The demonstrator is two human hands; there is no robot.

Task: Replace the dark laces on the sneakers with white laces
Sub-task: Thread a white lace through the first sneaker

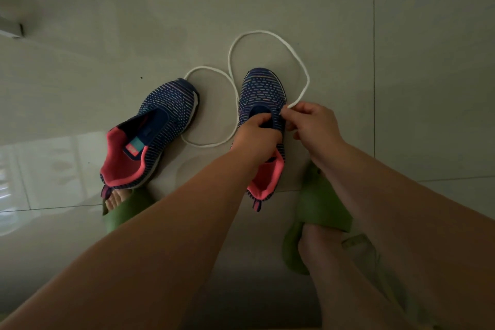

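White lace (pixel 270 32), looped on the tiled floor (pixel 401 61) around the right sneaker (pixel 261 91), is pinched at its end by the right hand (pixel 312 122) while the tongue is gripped by the left hand (pixel 258 132); an eyelet could be missed if the tip frays or slips.

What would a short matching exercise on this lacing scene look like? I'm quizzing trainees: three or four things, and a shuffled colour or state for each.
Things:
1. white lace
2. left sneaker
3. right sneaker
4. slippers

States:
A. green, worn on the feet
B. lies alone, no hand on it
C. pinched by the right hand
D. left hand grips its opening

Pairs: 1-C, 2-B, 3-D, 4-A
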